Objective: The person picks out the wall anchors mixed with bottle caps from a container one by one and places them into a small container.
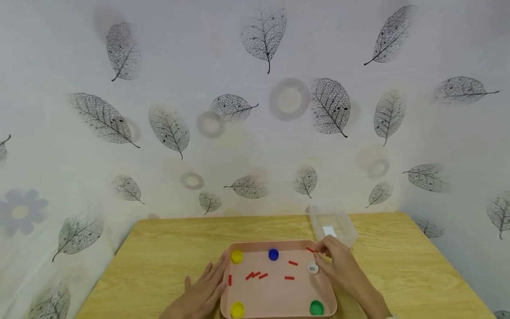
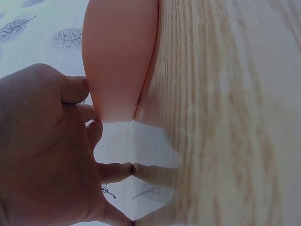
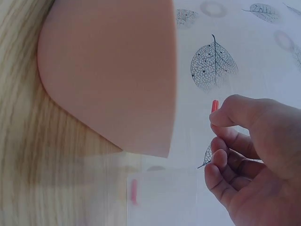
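Between thumb and index finger, my right hand (image 1: pixel 338 262) pinches a short red stick (image 3: pixel 215 106) above the right rim of a shallow pink tray (image 1: pixel 275 294). My left hand (image 2: pixel 47 146) rests against the tray's left side, with its fingers fairly straight and some fingertips on the table. Several more red sticks (image 1: pixel 289 278) lie scattered in the tray. Small round cap-like pieces are there too: yellow (image 1: pixel 237 256) at the back left, yellow (image 1: pixel 237 309) at the front left, blue (image 1: pixel 273 254), green (image 1: pixel 316 307), and white (image 1: pixel 313 267) beside my right hand.
A clear plastic box (image 1: pixel 345 223) stands on the wooden table (image 1: pixel 167 248) behind the tray's back right corner. A blurred red mark (image 3: pixel 134 191) shows at the box in the right wrist view. Behind the table hangs a leaf-patterned wall covering (image 1: pixel 247 146).
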Demonstrator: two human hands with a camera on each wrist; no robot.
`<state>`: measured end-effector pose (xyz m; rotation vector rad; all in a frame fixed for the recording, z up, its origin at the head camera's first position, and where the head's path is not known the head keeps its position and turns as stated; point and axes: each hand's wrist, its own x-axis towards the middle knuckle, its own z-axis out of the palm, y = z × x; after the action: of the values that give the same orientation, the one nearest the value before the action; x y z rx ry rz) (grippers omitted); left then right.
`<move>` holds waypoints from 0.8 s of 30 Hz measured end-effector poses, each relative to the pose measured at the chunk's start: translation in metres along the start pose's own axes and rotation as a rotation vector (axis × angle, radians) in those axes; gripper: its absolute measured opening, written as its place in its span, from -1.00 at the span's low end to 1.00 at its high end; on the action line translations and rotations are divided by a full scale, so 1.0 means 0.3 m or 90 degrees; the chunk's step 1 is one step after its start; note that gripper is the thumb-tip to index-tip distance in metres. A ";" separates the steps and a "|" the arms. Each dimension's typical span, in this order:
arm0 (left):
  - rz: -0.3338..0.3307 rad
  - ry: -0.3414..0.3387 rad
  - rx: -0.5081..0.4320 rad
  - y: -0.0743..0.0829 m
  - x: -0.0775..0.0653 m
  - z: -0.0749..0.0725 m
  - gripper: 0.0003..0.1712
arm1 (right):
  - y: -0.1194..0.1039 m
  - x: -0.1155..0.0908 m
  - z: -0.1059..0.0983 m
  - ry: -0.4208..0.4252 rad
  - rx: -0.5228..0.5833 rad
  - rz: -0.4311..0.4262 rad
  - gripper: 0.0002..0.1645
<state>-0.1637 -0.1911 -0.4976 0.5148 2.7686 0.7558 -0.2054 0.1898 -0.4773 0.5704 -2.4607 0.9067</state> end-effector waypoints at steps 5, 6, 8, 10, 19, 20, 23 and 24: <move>0.002 -0.005 -0.005 -0.005 -0.001 0.005 -0.33 | 0.022 0.000 -0.020 0.038 -0.020 -0.028 -0.66; 0.002 -0.005 -0.007 -0.006 -0.001 0.005 -0.33 | 0.027 0.001 -0.024 0.044 -0.023 -0.027 -0.66; 0.002 -0.004 -0.006 -0.008 -0.001 0.006 -0.33 | 0.034 0.002 -0.031 0.053 -0.032 -0.025 -0.67; 0.002 -0.003 -0.008 -0.009 -0.002 0.005 -0.33 | 0.041 0.005 -0.037 0.058 -0.037 -0.021 -0.70; -0.006 -0.016 -0.001 -0.002 -0.003 -0.006 -0.33 | 0.065 0.009 -0.060 0.070 -0.040 0.008 -0.74; -0.006 -0.017 0.001 -0.001 -0.003 -0.006 -0.32 | 0.069 0.009 -0.061 0.075 -0.042 0.007 -0.74; -0.004 -0.014 0.003 -0.001 -0.002 -0.004 -0.33 | 0.083 0.013 -0.063 0.086 -0.045 -0.001 -0.75; -0.004 -0.014 0.003 -0.002 -0.002 -0.003 -0.32 | 0.089 0.017 -0.064 0.090 -0.046 -0.005 -0.75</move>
<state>-0.1638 -0.1922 -0.4970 0.5123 2.7517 0.7377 -0.2182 0.2204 -0.4749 0.4732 -2.3523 0.8228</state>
